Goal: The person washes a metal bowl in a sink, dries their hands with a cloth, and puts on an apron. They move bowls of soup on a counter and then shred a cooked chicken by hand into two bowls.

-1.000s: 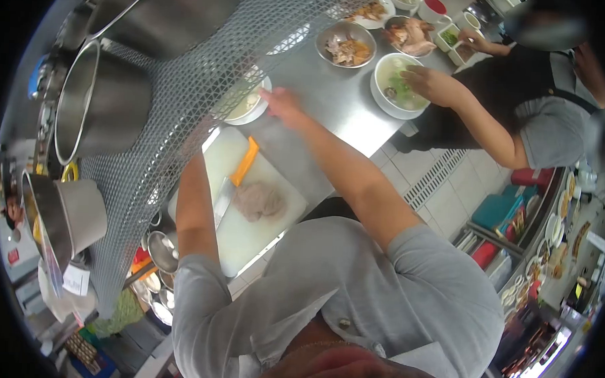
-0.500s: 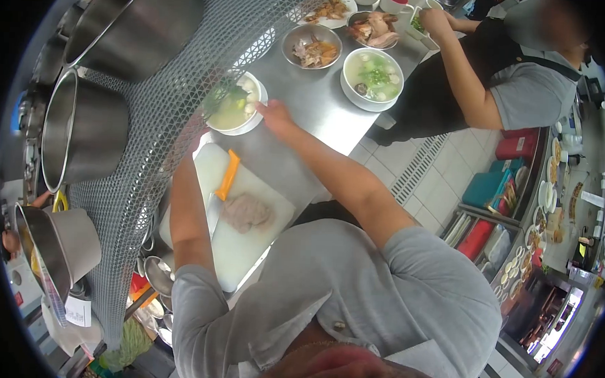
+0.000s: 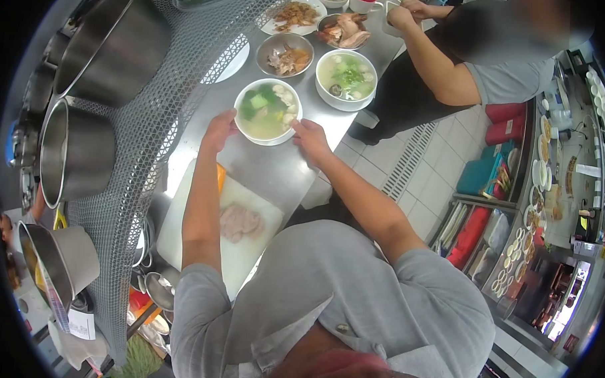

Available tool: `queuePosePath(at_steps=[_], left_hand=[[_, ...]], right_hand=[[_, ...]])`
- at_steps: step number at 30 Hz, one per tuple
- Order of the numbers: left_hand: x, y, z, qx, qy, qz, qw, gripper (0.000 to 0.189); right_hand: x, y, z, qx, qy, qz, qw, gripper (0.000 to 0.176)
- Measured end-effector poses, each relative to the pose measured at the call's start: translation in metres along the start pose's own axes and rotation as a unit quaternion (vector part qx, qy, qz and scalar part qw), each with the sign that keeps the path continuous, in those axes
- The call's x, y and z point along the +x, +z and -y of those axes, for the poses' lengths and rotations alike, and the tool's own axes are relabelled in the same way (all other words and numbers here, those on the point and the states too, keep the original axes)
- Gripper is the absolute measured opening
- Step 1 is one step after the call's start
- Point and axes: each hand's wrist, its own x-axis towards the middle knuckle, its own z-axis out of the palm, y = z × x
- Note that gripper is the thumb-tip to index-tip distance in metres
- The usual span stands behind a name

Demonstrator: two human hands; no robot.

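Observation:
Between my hands is a white bowl of soup (image 3: pixel 265 136) with green leaves and pale balls, set on a white plate. My left hand (image 3: pixel 219 129) grips its left side, fingers closed at the rim. On the opposite side my right hand (image 3: pixel 311 140) holds the edge, thumb near the rim. A second white soup bowl (image 3: pixel 345 102) stands just to the right and farther back. Nearer my body lies a white cutting board (image 3: pixel 250 254) bearing a lump of pale raw meat (image 3: pixel 241 223). An orange knife handle (image 3: pixel 221 178) shows partly behind my left forearm.
A metal mesh shelf (image 3: pixel 127 156) with large steel pots (image 3: pixel 84 151) overhangs the left side. Behind the soup bowls are a steel bowl of meat scraps (image 3: pixel 285 54), a bowl of cooked poultry (image 3: pixel 345 30) and a plate of fried food (image 3: pixel 294 14). A co-worker (image 3: pixel 453 81) stands at right.
The soup bowl has come out from under the mesh shelf, rightward, closer to the second bowl. My left hand, earlier hidden behind the mesh, now shows at its side.

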Motion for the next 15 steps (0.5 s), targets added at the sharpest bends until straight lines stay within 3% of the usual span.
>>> queuePosePath(at_steps=[2, 6, 9, 11, 15], left_hand=[[-0.003, 0.016, -0.002, 0.009, -0.008, 0.023, 1.0, 0.042], [-0.005, 0.04, 0.003, 0.016, -0.011, 0.044, 0.999, 0.042], [-0.003, 0.055, 0.011, 0.021, -0.009, 0.039, 0.999, 0.042], [0.001, 0.064, 0.018, 0.018, 0.002, 0.058, 0.998, 0.043], [-0.018, 0.087, 0.013, 0.022, -0.011, 0.027, 0.999, 0.042]], right_hand=[[-0.008, -0.018, 0.002, 0.001, -0.003, 0.032, 0.999, 0.073], [-0.023, -0.04, 0.003, 0.016, -0.012, -0.01, 1.0, 0.076], [-0.027, -0.055, -0.002, 0.028, -0.023, -0.041, 0.999, 0.065], [-0.032, -0.066, 0.004, 0.014, -0.015, -0.042, 0.999, 0.043], [-0.017, -0.087, -0.011, 0.025, -0.047, 0.013, 0.998, 0.048]])
